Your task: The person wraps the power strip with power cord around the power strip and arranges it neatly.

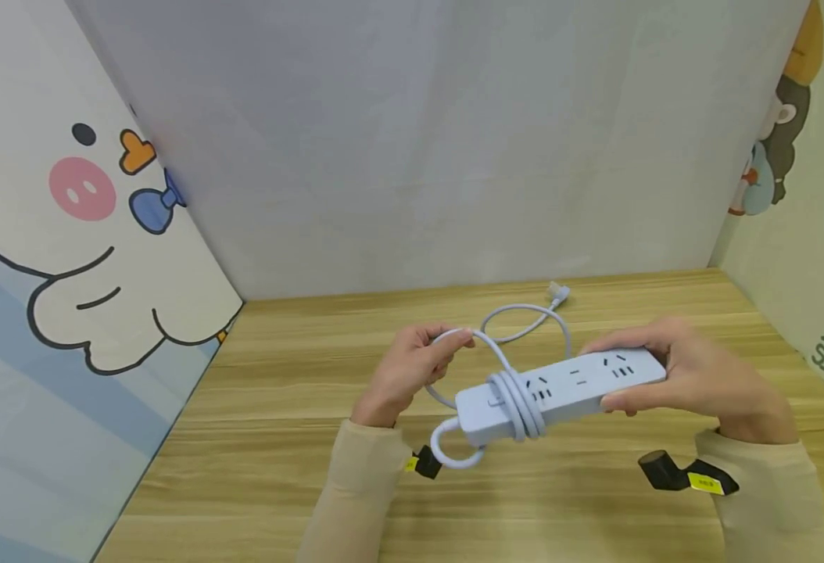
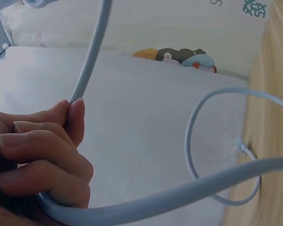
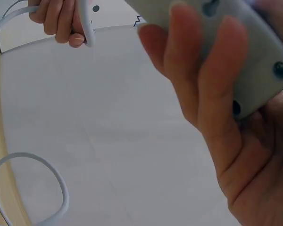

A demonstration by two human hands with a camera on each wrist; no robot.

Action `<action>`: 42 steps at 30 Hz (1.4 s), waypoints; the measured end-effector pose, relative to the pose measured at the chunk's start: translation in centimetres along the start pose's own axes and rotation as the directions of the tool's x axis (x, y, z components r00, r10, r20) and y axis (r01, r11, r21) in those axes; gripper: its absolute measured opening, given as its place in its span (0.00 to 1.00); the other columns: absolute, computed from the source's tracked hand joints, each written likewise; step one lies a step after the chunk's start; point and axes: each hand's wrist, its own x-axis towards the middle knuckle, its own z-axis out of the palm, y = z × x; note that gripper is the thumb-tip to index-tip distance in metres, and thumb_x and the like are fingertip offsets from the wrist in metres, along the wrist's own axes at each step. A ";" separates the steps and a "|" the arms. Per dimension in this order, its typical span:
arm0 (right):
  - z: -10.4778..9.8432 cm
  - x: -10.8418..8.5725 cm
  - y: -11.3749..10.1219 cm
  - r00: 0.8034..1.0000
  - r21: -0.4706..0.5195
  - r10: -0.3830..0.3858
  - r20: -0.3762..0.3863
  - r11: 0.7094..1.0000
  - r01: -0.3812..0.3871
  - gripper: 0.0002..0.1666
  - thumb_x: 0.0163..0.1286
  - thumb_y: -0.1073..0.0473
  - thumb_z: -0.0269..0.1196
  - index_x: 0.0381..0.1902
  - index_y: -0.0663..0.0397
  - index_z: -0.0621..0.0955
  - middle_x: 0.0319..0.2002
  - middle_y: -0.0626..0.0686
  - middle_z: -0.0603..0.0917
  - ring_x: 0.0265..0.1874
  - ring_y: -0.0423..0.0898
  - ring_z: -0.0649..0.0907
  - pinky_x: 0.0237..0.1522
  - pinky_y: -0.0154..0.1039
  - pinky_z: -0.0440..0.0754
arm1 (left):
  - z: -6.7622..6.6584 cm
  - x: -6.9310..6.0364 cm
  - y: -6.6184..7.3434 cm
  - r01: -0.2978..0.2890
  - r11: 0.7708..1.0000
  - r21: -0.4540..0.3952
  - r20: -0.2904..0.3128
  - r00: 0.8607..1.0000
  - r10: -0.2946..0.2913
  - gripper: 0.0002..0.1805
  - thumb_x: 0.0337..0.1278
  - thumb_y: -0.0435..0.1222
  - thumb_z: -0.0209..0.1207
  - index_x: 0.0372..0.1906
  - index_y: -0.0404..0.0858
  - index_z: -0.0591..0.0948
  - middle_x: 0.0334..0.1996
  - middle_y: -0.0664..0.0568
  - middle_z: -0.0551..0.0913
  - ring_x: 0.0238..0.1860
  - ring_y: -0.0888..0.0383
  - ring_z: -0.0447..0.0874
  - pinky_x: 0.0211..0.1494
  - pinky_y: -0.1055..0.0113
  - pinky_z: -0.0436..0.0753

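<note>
A white power strip (image 1: 567, 387) is held above the table by my right hand (image 1: 700, 379), which grips its right end with the thumb in front and fingers behind. Several turns of its white cord (image 1: 517, 403) wrap around the strip's left part. My left hand (image 1: 412, 363) pinches a length of that cord between thumb and index finger, left of the strip. In the left wrist view the cord (image 2: 92, 52) rises from the fingertips, and another stretch passes under the curled fingers. The right wrist view shows the strip's underside (image 3: 266, 70) against my fingers.
The cord's loose end loops behind the strip, with its plug (image 1: 558, 293) near the back of the wooden table (image 1: 299, 344). A plain pale backdrop (image 1: 412, 156) stands behind. Cartoon-printed panels (image 1: 102, 274) flank the table on both sides.
</note>
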 end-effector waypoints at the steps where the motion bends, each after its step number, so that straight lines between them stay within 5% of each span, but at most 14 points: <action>1: 0.0 0.1 -0.1 0.999 -0.041 -0.014 0.042 0.999 0.016 0.28 0.57 0.75 0.72 0.55 0.54 0.84 0.41 0.46 0.89 0.29 0.41 0.85 0.27 0.36 0.84 | 0.0 -0.1 0.2 -0.001 1.000 -0.002 0.007 1.000 0.001 0.14 0.73 0.39 0.59 0.45 0.32 0.86 0.14 0.59 0.61 0.17 0.63 0.56 0.23 0.72 0.57; 5: 0.4 0.6 -0.3 0.993 -0.131 -0.006 0.120 0.991 0.022 0.24 0.59 0.67 0.75 0.54 0.52 0.85 0.39 0.45 0.90 0.30 0.37 0.86 0.29 0.34 0.84 | 0.2 -0.6 1.0 -0.001 1.000 0.017 0.021 1.000 0.001 0.14 0.72 0.40 0.59 0.47 0.33 0.87 0.16 0.59 0.61 0.18 0.62 0.57 0.24 0.72 0.59; 10: 0.9 1.2 -0.3 0.995 -0.285 0.077 0.063 0.957 -0.055 0.20 0.61 0.58 0.76 0.50 0.53 0.86 0.36 0.43 0.89 0.28 0.33 0.84 0.27 0.33 0.83 | 0.2 -1.3 1.7 0.002 0.998 0.063 0.000 1.000 -0.002 0.13 0.73 0.42 0.59 0.49 0.38 0.88 0.15 0.58 0.59 0.18 0.61 0.56 0.24 0.72 0.58; 15: 1.1 1.6 -0.1 0.990 -0.380 0.128 -0.059 0.914 -0.141 0.22 0.60 0.53 0.77 0.50 0.55 0.87 0.37 0.44 0.89 0.30 0.32 0.83 0.30 0.32 0.83 | 0.7 -2.1 2.4 -0.052 0.995 0.090 0.032 0.998 0.049 0.13 0.75 0.41 0.57 0.52 0.42 0.88 0.15 0.56 0.62 0.17 0.60 0.57 0.23 0.72 0.62; 19: 1.3 1.9 0.0 0.978 -0.432 0.095 -0.186 0.886 -0.168 0.21 0.58 0.54 0.78 0.48 0.53 0.87 0.37 0.47 0.88 0.30 0.33 0.82 0.30 0.31 0.82 | 1.4 -2.4 2.9 -0.105 0.991 0.087 0.099 0.990 0.097 0.15 0.77 0.41 0.54 0.55 0.38 0.85 0.16 0.53 0.68 0.15 0.60 0.61 0.20 0.71 0.64; 24: 1.7 2.3 0.2 0.940 -0.450 -0.005 -0.341 0.879 -0.159 0.24 0.55 0.59 0.79 0.50 0.58 0.87 0.36 0.53 0.89 0.24 0.33 0.79 0.24 0.29 0.78 | 2.3 -2.6 3.2 -0.154 0.987 0.050 0.179 0.973 0.143 0.17 0.80 0.40 0.49 0.58 0.33 0.81 0.19 0.50 0.72 0.13 0.60 0.64 0.17 0.70 0.67; 28: 1.7 2.7 0.5 0.873 -0.490 -0.160 -0.460 0.866 -0.100 0.27 0.49 0.65 0.81 0.49 0.61 0.87 0.36 0.57 0.90 0.25 0.30 0.80 0.25 0.23 0.76 | 3.0 -2.6 3.3 -0.204 0.979 0.026 0.215 0.957 0.194 0.17 0.81 0.38 0.47 0.56 0.31 0.82 0.19 0.49 0.73 0.14 0.61 0.66 0.18 0.71 0.70; 32: 1.6 3.0 0.7 0.766 -0.525 -0.280 -0.578 0.847 -0.087 0.28 0.43 0.71 0.81 0.46 0.64 0.87 0.34 0.62 0.90 0.26 0.24 0.78 0.27 0.18 0.73 | 3.2 -2.6 3.2 -0.245 0.969 0.038 0.261 0.938 0.227 0.18 0.81 0.38 0.46 0.54 0.31 0.82 0.19 0.50 0.73 0.16 0.61 0.68 0.21 0.70 0.74; 36: 1.4 2.9 0.6 0.670 -0.507 -0.302 -0.678 0.853 -0.128 0.29 0.42 0.73 0.80 0.47 0.67 0.87 0.35 0.67 0.89 0.27 0.20 0.75 0.27 0.15 0.70 | 3.0 -2.6 3.0 -0.282 0.956 0.075 0.303 0.920 0.248 0.18 0.82 0.38 0.45 0.55 0.31 0.82 0.21 0.49 0.73 0.18 0.59 0.67 0.24 0.71 0.75; 42: 1.4 2.9 0.6 0.567 -0.463 -0.289 -0.771 0.866 -0.188 0.28 0.48 0.68 0.80 0.50 0.66 0.86 0.37 0.69 0.88 0.27 0.19 0.75 0.29 0.14 0.69 | 2.3 -2.3 2.7 -0.302 0.939 0.166 0.384 0.897 0.221 0.18 0.82 0.34 0.43 0.59 0.30 0.79 0.27 0.44 0.76 0.24 0.60 0.73 0.32 0.72 0.77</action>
